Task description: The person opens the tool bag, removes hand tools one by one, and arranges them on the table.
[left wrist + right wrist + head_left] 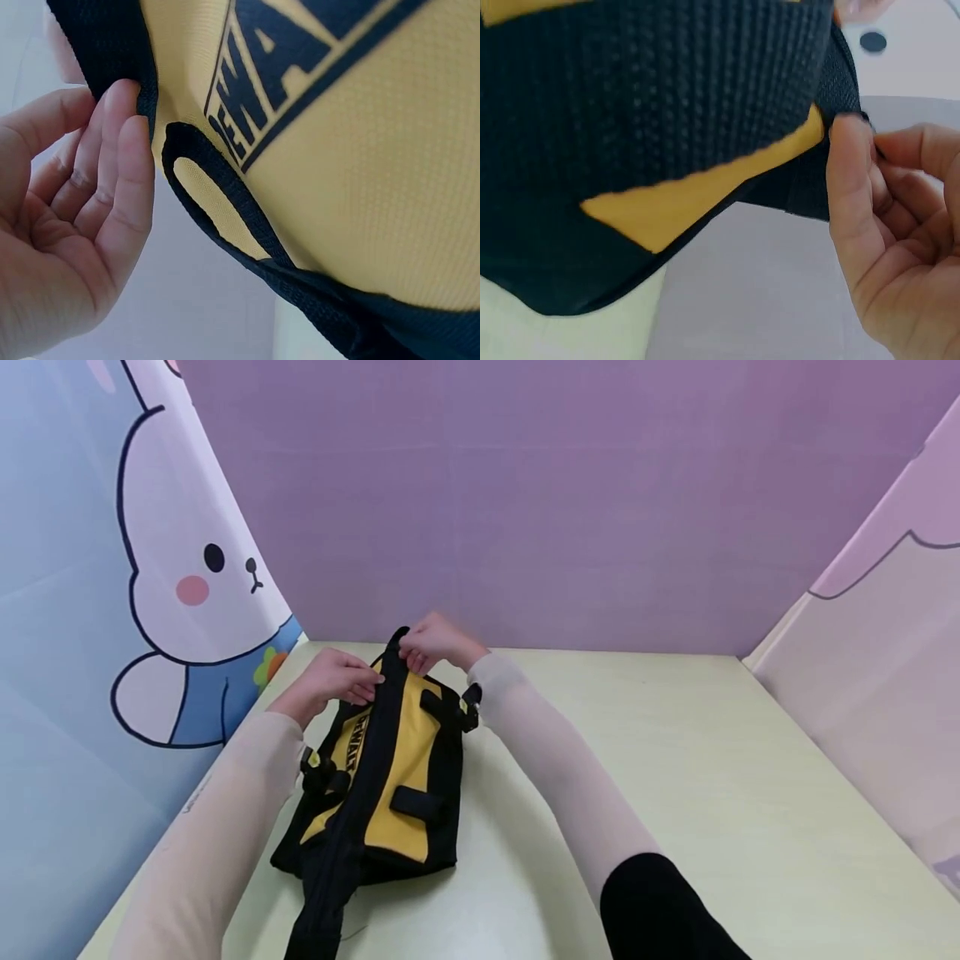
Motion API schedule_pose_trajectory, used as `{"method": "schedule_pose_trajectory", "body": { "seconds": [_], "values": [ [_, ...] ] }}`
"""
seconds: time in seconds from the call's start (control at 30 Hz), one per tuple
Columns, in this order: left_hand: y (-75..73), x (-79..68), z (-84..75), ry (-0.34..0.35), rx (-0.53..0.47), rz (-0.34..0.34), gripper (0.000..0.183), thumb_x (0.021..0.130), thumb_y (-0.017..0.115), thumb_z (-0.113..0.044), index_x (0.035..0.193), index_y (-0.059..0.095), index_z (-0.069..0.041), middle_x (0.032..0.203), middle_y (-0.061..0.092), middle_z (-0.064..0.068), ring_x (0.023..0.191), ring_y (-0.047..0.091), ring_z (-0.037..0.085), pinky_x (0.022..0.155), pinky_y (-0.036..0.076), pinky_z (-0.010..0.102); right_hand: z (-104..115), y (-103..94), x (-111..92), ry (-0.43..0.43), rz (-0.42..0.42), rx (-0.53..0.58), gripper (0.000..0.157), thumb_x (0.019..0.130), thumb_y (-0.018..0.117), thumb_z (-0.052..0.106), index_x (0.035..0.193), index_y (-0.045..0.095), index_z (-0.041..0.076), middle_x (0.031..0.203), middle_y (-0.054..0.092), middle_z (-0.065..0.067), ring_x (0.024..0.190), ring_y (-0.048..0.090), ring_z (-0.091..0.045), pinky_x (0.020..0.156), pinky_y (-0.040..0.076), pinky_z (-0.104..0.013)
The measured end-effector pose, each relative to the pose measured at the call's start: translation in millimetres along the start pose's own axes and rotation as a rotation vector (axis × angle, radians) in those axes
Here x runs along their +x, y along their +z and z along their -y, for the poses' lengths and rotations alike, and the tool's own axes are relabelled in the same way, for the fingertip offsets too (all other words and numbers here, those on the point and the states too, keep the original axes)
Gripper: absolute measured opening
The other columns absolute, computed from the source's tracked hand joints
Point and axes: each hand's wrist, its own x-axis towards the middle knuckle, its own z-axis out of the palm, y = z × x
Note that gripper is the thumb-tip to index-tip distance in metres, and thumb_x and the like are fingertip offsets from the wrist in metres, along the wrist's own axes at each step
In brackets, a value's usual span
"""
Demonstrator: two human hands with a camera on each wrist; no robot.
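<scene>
A yellow and black tool bag [412,752] stands on the table, with black DEWALT lettering [262,67] on its left side. A wide black band [384,727] runs along its top. At the far end, my left hand [341,678] pinches the band's left edge between thumb and fingertips. Opposite it, my right hand [437,642] pinches the black end of the bag with thumb and forefinger; the small part between them is mostly hidden. In the left wrist view, a black webbing loop [232,187] hangs beside the left fingers.
The bag rests on a pale yellow-green table [637,793], which stretches out to the right. A black strap [318,927] trails from the bag toward me. Behind rises a purple wall [562,510], with a rabbit-printed cloth [172,510] on the left and a pink-white panel [877,677] on the right.
</scene>
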Motion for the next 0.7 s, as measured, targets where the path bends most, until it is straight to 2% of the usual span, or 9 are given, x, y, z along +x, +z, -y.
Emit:
{"method": "schedule_pose_trajectory", "body": {
  "seconds": [0.13,0.27,0.53,0.7],
  "values": [
    [-0.7,1.6,0.0,0.012,-0.001,0.000,0.032,0.097,0.064,-0.016,0.112,0.067,0.012,0.074,0.069,0.004,0.070,0.069,0.015,0.078,0.059,0.041,5.1,1.5,-4.6,-0.021,0.004,-0.067,0.027,0.098,0.056,0.008,0.084,0.073,-0.008,0.064,0.066,-0.012,0.053,0.063,-0.020,0.068,0.060,-0.043],
    [-1.5,3.6,1.1,0.018,-0.019,-0.004,0.032,0.097,0.064,-0.015,0.111,0.066,0.013,0.073,0.070,0.004,0.067,0.069,0.013,0.077,0.060,0.040,8.0,3.0,-7.4,-0.034,0.049,-0.132,0.027,0.097,0.057,0.008,0.082,0.074,-0.006,0.066,0.067,-0.012,0.054,0.064,-0.020,0.062,0.060,-0.036],
    [-1.0,1.4,3.9,0.010,-0.059,0.003,0.032,0.096,0.065,-0.015,0.111,0.064,0.014,0.073,0.070,0.003,0.066,0.068,0.012,0.072,0.060,0.034,1.1,8.8,-9.9,-0.033,0.089,-0.158,0.025,0.095,0.058,0.008,0.081,0.075,-0.004,0.067,0.069,-0.013,0.055,0.066,-0.021,0.061,0.060,-0.035],
    [-2.0,-0.9,6.2,0.006,-0.081,0.008,0.032,0.096,0.066,-0.015,0.111,0.064,0.014,0.073,0.069,0.002,0.067,0.069,0.012,0.070,0.060,0.032,-0.9,13.4,-14.2,-0.058,0.100,-0.214,0.025,0.096,0.057,0.009,0.083,0.075,-0.004,0.067,0.069,-0.011,0.054,0.065,-0.019,0.059,0.059,-0.034]
  ]
}}
